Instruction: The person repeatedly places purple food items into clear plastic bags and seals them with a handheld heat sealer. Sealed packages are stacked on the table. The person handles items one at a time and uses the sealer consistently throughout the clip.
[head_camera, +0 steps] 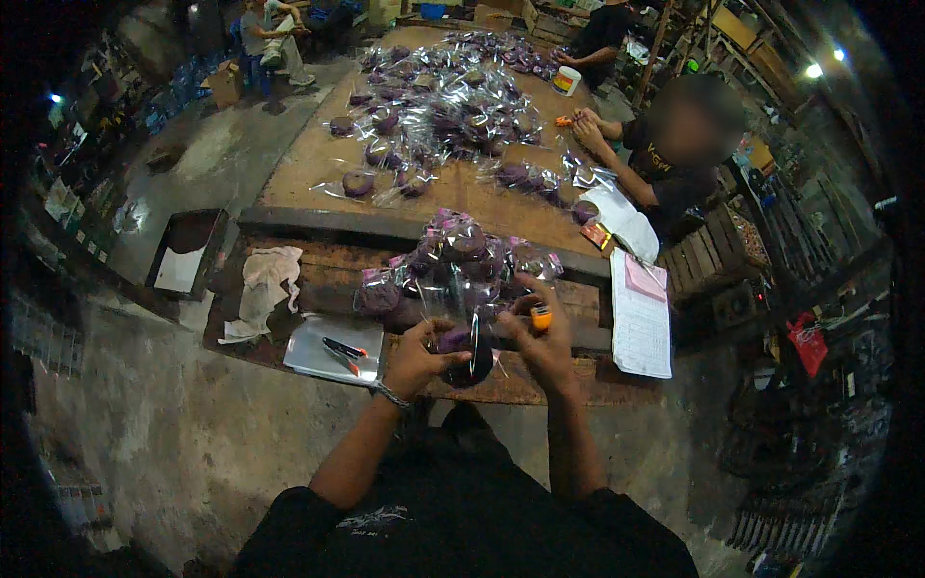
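My left hand (426, 361) grips a round dark-purple piece (468, 370) in a clear plastic bag (442, 296), above the front edge of the wooden bench. My right hand (542, 350) is at the bag's right side, fingers bent. Between its fingers sits an orange cigarette lighter (540, 318) with a metal top. Just beyond both hands lies a heap of bagged purple pieces (462, 242), some with pink at the bag ends. Left of my left hand, a black and orange cutter-like tool (343, 352) rests on a stack of clear plastic bags (303, 354).
A crumpled cloth (267, 285) lies at the bench's left end, papers (639, 332) at its right. Beyond a dark beam (325, 225), a table (307, 170) bears many bagged purple pieces (462, 108) and a white tub (566, 81). A co-worker's hands (589, 130) hold something orange at right.
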Tool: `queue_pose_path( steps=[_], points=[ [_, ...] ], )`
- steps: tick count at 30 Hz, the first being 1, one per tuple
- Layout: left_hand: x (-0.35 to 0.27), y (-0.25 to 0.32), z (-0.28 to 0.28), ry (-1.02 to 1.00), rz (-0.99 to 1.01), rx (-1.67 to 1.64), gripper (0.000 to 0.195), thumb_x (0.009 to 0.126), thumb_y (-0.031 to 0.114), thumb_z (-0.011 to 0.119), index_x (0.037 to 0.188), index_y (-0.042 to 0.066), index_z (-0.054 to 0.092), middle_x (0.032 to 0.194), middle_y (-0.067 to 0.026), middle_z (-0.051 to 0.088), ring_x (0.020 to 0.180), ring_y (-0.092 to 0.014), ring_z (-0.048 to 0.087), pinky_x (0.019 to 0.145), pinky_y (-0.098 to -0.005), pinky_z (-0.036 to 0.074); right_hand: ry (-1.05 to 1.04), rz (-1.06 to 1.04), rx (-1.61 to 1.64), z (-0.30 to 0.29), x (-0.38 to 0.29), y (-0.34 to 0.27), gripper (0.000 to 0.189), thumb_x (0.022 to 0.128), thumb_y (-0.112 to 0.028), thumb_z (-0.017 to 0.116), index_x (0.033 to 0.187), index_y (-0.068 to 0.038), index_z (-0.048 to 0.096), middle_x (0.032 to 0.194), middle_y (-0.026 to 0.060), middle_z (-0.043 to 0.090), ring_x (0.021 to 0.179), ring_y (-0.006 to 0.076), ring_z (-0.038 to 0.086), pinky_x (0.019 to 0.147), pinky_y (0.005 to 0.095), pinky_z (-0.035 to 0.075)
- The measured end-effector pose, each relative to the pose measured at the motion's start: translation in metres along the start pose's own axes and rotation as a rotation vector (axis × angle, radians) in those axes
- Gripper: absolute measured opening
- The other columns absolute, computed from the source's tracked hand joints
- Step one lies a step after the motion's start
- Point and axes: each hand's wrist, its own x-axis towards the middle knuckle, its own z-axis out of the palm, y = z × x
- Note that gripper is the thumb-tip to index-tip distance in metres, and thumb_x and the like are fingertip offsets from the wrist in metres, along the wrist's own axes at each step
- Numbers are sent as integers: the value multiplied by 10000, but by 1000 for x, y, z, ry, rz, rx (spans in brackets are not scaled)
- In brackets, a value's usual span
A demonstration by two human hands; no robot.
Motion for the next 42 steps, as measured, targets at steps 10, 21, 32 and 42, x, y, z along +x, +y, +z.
queue_pose_path(
  steps=[10,21,32,42],
  points=[
    [-7,20,16,117,-142,-185,298,935,257,537,1001,-12,649,931,-60,663,862,-114,611,774,-262,491,355,-53,0,36,-31,47,173,889,-162,608,837,2,622,731,30,618,666,74,549,616,217,452],
    [-15,61,17,-51,-185,-388,217,928,169,547,1017,-13,623,953,-98,659,860,-152,626,771,-285,507,13,317,564,35,-27,39,240,881,-191,600,722,-13,568,791,46,589,774,70,534,653,224,422],
    [-18,59,22,3,244,120,217,857,220,656,965,40,605,749,37,527,682,-69,475,678,-219,429,94,-302,142,26,-35,1,175,772,-155,656,858,-3,651,733,73,604,640,145,572,560,259,436],
    [8,40,8,-129,57,45,205,868,167,626,1003,16,593,919,-18,614,833,-68,553,742,-232,460,36,-112,-161,17,-17,-14,96,831,-92,621,812,2,620,768,73,616,681,111,566,591,259,436]
  ],
)
